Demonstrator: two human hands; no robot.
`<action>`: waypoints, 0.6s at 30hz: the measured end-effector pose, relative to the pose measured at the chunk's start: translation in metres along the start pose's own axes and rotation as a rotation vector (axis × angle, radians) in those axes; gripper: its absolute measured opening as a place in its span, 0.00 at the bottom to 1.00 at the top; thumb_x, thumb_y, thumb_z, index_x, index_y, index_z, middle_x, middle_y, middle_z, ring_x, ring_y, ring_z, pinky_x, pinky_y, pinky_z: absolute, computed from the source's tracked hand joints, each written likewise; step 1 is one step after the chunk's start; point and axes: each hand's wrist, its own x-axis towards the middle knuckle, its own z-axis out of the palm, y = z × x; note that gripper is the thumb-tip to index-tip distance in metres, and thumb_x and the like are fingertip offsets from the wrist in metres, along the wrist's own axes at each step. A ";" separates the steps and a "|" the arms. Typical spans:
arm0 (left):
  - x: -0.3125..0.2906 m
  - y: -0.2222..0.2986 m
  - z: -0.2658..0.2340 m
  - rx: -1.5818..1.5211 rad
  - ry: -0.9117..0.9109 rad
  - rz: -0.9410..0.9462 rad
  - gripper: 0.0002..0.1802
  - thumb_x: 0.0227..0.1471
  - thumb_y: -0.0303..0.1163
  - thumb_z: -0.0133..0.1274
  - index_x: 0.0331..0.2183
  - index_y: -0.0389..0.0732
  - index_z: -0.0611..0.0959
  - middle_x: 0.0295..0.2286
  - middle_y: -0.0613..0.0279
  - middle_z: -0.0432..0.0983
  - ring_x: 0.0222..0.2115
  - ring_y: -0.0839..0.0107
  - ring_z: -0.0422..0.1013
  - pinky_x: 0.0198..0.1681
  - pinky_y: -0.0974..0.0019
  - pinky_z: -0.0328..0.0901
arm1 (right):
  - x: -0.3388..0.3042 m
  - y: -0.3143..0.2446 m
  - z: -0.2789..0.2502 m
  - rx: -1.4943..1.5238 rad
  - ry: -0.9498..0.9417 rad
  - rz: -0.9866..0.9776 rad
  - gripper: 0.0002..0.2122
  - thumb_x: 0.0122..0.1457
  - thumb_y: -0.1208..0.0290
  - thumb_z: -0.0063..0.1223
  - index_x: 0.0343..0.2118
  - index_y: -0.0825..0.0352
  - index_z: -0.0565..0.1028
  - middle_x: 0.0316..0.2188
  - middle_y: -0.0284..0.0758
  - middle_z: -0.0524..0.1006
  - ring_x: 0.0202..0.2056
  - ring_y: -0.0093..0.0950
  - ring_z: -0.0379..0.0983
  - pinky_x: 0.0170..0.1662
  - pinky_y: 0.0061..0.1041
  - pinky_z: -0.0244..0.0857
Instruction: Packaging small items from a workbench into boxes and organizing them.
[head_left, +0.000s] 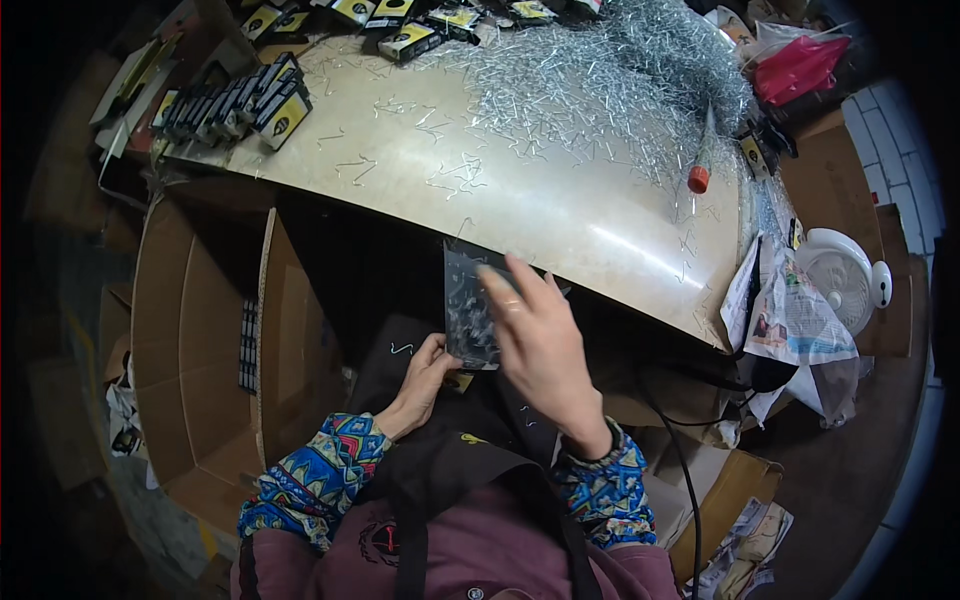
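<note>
A small clear plastic bag with metal hooks inside is held upright in front of me, just below the table's near edge. My right hand grips its right side, fingers spread over the front. My left hand pinches the bag's lower left corner, next to a small yellow-and-black card. Both sleeves are brightly patterned. A black apron covers my lap, with one loose hook lying on it.
A pale table carries a large heap of silver metal hooks at the back right, scattered hooks, a row of packed yellow-and-black cards, and an orange-capped tool. An open cardboard box stands at my left; a white fan at right.
</note>
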 end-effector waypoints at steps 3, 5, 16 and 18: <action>-0.002 0.006 0.003 0.035 -0.038 -0.036 0.19 0.54 0.26 0.53 0.47 0.37 0.71 0.39 0.63 0.73 0.40 0.77 0.69 0.45 0.72 0.63 | -0.006 0.014 -0.011 0.303 0.071 0.081 0.21 0.51 0.90 0.46 0.47 0.65 0.79 0.47 0.44 0.77 0.42 0.37 0.76 0.42 0.27 0.70; -0.003 -0.001 0.001 0.219 -0.057 0.077 0.23 0.52 0.27 0.56 0.49 0.36 0.69 0.41 0.62 0.73 0.41 0.75 0.69 0.46 0.70 0.64 | -0.015 0.025 0.000 0.308 0.011 0.080 0.20 0.48 0.90 0.46 0.43 0.66 0.80 0.38 0.39 0.77 0.38 0.36 0.75 0.41 0.28 0.70; 0.002 -0.016 0.001 1.022 0.170 0.550 0.30 0.43 0.33 0.64 0.45 0.34 0.68 0.35 0.40 0.74 0.37 0.38 0.72 0.39 0.45 0.67 | -0.067 0.017 0.067 0.102 -0.176 -0.172 0.25 0.47 0.80 0.53 0.52 0.71 0.71 0.47 0.43 0.73 0.45 0.40 0.71 0.46 0.33 0.67; 0.005 -0.013 0.000 1.026 0.163 0.587 0.32 0.43 0.32 0.64 0.47 0.33 0.67 0.37 0.40 0.75 0.38 0.40 0.73 0.40 0.48 0.69 | -0.067 0.019 0.069 0.113 -0.226 -0.155 0.24 0.48 0.81 0.53 0.53 0.70 0.71 0.51 0.45 0.72 0.47 0.42 0.70 0.48 0.35 0.67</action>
